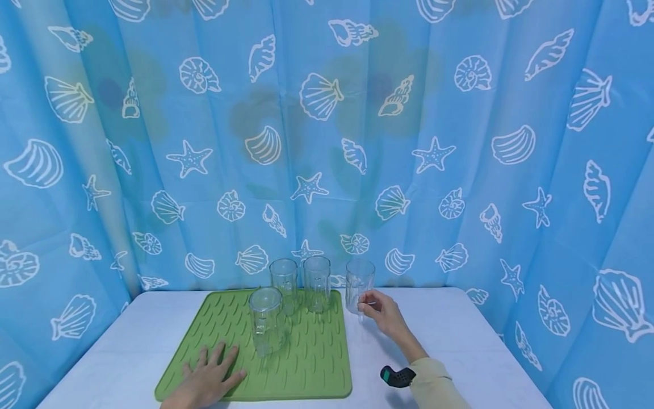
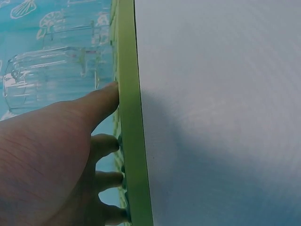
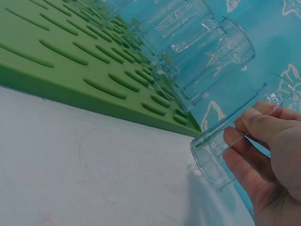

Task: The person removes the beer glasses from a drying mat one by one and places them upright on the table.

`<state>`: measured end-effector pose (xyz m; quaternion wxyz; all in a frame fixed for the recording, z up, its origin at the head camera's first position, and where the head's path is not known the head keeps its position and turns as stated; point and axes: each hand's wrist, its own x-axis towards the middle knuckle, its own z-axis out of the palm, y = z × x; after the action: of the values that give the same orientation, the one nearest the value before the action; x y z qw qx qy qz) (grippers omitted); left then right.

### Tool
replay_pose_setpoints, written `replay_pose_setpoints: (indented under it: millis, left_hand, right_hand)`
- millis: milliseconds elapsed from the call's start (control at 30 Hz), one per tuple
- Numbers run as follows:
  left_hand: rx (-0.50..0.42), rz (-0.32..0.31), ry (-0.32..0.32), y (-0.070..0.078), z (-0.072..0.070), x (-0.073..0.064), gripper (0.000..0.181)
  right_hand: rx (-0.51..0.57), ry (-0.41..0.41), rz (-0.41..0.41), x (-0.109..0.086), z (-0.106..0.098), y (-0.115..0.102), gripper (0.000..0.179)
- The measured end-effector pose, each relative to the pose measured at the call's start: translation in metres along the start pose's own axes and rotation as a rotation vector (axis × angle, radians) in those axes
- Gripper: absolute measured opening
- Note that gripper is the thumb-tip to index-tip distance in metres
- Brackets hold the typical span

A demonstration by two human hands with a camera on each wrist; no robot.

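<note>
A person's two bare hands work at a table (image 1: 444, 329) covered in white, before a bright blue curtain (image 1: 317, 153) printed with white seashells and starfish. A flat green rectangular mat (image 1: 306, 378) with raised ridges lies on the left and middle of the table. The person's left hand (image 1: 204, 378) rests on the mat's near left part, palm down, fingers spread, grasping nothing. The right hand (image 1: 385, 313), coming from a pale yellow sleeve (image 1: 434, 383), grasps a tall, clear, cylindrical drinking glass (image 1: 360, 277), pinching its right side between thumb and fingers. That held glass is upright or nearly so, just beyond the mat's far right corner; whether its base touches the table cannot be told. Three similar clear glasses stand upright on the mat: a near one (image 1: 267, 326), a little beyond and right of the left hand; a far left one (image 1: 283, 281), partly behind it; and a far right one (image 1: 317, 284), closest to the held glass. A small black object with a green patch (image 1: 397, 376) sits beside the right sleeve's cuff.
</note>
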<state>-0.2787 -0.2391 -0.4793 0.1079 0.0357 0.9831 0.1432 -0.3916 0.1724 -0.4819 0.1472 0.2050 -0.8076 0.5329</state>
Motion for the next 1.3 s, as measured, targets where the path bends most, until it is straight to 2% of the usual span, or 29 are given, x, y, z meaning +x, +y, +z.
replay_pose_setpoints:
  millis: [200,367,600,800,967,1133,1300]
  left_hand:
    - [0.003,0.000,0.003,0.000,-0.001,0.000,0.088]
    - [-0.008,0.000,0.003,0.001,-0.001,-0.001,0.087]
    - [0.005,-0.004,-0.002,0.000,-0.002,-0.001,0.087]
    - [0.011,0.002,-0.002,0.000,-0.002,-0.001,0.087]
    - [0.000,-0.001,0.003,0.000,-0.002,-0.001,0.087]
    - [-0.008,0.002,0.003,0.000,-0.002,-0.001,0.086]
    - [-0.007,-0.003,-0.007,0.001,-0.002,0.000,0.085]
  right_hand:
    - [-0.001,-0.005,0.028,0.001,-0.001,0.000,0.010]
    - [-0.013,0.037,0.081,-0.001,0.003,-0.002,0.008]
    - [-0.134,0.081,0.118,-0.004,0.010,-0.008,0.006]
    - [-0.204,0.126,0.171,-0.005,0.012,-0.013,0.015]
    - [-0.192,0.162,0.213,-0.008,0.010,-0.019,0.021]
    - [-0.131,0.183,0.272,-0.012,0.009,-0.026,0.024]
    - [-0.088,0.243,0.304,-0.017,0.009,-0.032,0.025]
